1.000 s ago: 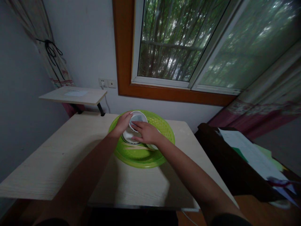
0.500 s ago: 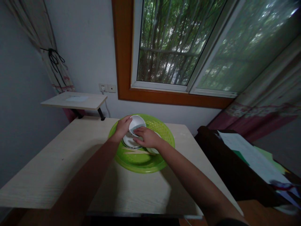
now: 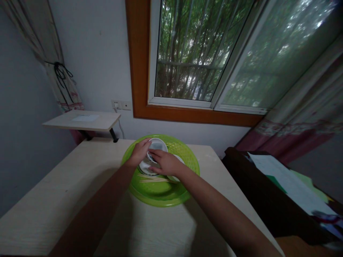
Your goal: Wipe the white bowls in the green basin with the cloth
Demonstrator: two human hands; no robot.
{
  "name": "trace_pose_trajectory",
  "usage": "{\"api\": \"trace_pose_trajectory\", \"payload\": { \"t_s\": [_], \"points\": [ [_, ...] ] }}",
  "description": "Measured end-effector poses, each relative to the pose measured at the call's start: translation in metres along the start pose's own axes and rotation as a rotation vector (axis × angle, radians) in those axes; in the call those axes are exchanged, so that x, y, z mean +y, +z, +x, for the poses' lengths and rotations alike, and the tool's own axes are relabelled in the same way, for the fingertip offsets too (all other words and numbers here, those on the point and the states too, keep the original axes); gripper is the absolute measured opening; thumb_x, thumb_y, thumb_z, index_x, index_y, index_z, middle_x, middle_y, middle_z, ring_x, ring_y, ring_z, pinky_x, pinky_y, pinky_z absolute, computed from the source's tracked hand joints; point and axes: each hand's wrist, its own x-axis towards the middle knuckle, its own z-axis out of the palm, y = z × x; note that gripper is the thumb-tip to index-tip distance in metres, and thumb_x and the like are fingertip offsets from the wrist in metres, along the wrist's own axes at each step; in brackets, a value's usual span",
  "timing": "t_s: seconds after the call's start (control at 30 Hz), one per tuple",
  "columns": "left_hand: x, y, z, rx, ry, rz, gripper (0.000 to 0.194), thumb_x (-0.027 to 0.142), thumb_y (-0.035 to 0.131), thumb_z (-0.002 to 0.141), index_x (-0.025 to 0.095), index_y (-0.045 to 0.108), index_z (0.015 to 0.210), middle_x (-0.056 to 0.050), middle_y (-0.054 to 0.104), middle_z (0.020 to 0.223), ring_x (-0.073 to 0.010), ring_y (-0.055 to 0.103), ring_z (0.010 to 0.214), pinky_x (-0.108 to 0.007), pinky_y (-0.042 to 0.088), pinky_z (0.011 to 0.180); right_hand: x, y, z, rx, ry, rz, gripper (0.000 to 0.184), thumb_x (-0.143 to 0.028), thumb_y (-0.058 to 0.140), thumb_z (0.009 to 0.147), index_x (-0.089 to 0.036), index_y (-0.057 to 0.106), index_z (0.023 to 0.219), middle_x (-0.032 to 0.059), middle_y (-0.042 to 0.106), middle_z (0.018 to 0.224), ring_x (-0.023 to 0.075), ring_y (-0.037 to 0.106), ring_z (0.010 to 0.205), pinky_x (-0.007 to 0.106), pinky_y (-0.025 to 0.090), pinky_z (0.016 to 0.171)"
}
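A white bowl (image 3: pixel 158 144) is tilted toward me over a large green basin (image 3: pixel 163 200). My left hand (image 3: pixel 140 151) grips the bowl's left rim. My right hand (image 3: pixel 167 162) lies across the near side of the bowl, fingers stretched out and touching it, thumb apart. Anything small under those fingers is hidden. Below the bowl is a white dish (image 3: pixel 146 167) with a dark line near its rim. Another pale dish (image 3: pixel 178 159) shows partly behind my right hand. Several light wooden chopsticks (image 3: pixel 154 179) lie in the front of the basin.
The basin stands on a pale wooden table (image 3: pixel 158 228) below a window. A small raised shelf (image 3: pixel 104 123) with a paper on it is at the back left, near a wall socket (image 3: pixel 121 105). Right of the table is a dark piece of furniture (image 3: pixel 246 189) holding papers.
My right hand's fingers have shifted slightly left over the bowl. My left hand keeps its grip. The whole scene sits a little lower in view as my head has tilted.
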Motion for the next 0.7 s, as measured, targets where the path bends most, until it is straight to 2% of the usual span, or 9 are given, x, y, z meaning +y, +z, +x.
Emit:
{"api": "trace_pose_trajectory", "payload": {
  "t_s": [0.17, 0.33, 0.43, 0.53, 0.7],
  "points": [
    [-0.0007, -0.0019, 0.0005, 0.021, -0.049, -0.015, 0.04, 0.036, 0.048, 0.09, 0.019, 0.074, 0.114, -0.006, 0.075, 0.118, -0.0208, 0.068, 0.107, -0.029, 0.051, 0.098, 0.0045, 0.0002, -0.0004, -0.017, 0.099, -0.109, 0.07, -0.06, 0.054, 0.095, -0.007, 0.056, 0.141, 0.0197, 0.051, 0.15, 0.0325, 0.055, 0.13, 0.043, 0.045, 0.11],
    [0.003, -0.0047, -0.0005, 0.028, -0.059, 0.055, 0.039, 0.035, 0.049, 0.09, 0.018, 0.075, 0.114, -0.006, 0.075, 0.119, -0.021, 0.068, 0.108, -0.03, 0.049, 0.1, -0.0021, -0.0068, 0.0016, -0.084, 0.139, -0.156, 0.058, -0.059, 0.054, 0.096, -0.009, 0.071, 0.119, 0.0196, 0.068, 0.126, 0.0297, 0.064, 0.114, 0.041, 0.048, 0.102],
    [0.0021, -0.0051, -0.0009, 0.032, -0.053, 0.071, 0.039, 0.035, 0.049, 0.09, 0.019, 0.075, 0.114, -0.006, 0.074, 0.12, -0.0214, 0.067, 0.111, -0.03, 0.048, 0.102, -0.0034, -0.008, 0.0004, -0.09, 0.12, -0.118, 0.05, -0.054, 0.055, 0.096, -0.011, 0.072, 0.115, 0.0169, 0.071, 0.117, 0.0267, 0.066, 0.107, 0.038, 0.049, 0.097],
    [0.0008, -0.0048, -0.0002, 0.025, -0.032, 0.071, 0.039, 0.035, 0.049, 0.089, 0.018, 0.075, 0.113, -0.007, 0.074, 0.12, -0.0224, 0.067, 0.111, -0.032, 0.048, 0.103, -0.003, -0.0066, -0.0022, -0.065, 0.03, -0.038, 0.047, -0.049, 0.056, 0.097, -0.013, 0.069, 0.123, 0.0156, 0.069, 0.124, 0.0258, 0.066, 0.11, 0.036, 0.05, 0.098],
    [0.0023, -0.004, 0.0005, 0.002, -0.024, 0.069, 0.037, 0.035, 0.049, 0.089, 0.019, 0.076, 0.108, -0.006, 0.075, 0.119, -0.0229, 0.066, 0.114, -0.032, 0.047, 0.106, -0.0047, -0.0028, -0.0024, -0.035, -0.071, 0.038, 0.058, -0.051, 0.055, 0.097, -0.01, 0.057, 0.139, 0.019, 0.057, 0.143, 0.0277, 0.057, 0.129, 0.04, 0.047, 0.108]
  ]
}}
